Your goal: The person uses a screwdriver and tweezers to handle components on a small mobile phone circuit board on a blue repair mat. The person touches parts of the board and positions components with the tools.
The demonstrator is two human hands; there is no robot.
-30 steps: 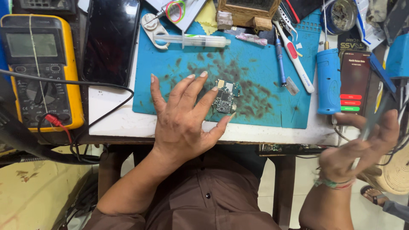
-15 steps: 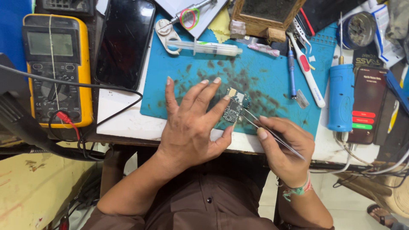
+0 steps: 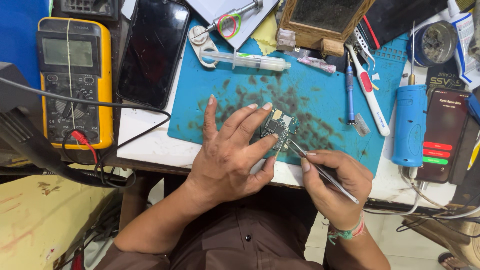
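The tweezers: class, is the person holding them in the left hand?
No: the tweezers are pinched in the right hand, tips at the small circuit board, while the left hand steadies that board.

Tweezers (image 3: 320,167): bright, smooth metal. Mat (image 3: 320,100): matt blue, probably rubber, stained. Phone (image 3: 152,50): glossy black glass. Multimeter (image 3: 75,80): yellow plastic casing.

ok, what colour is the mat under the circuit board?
Blue mat, blotched with dark brown stains; the head view shows it.
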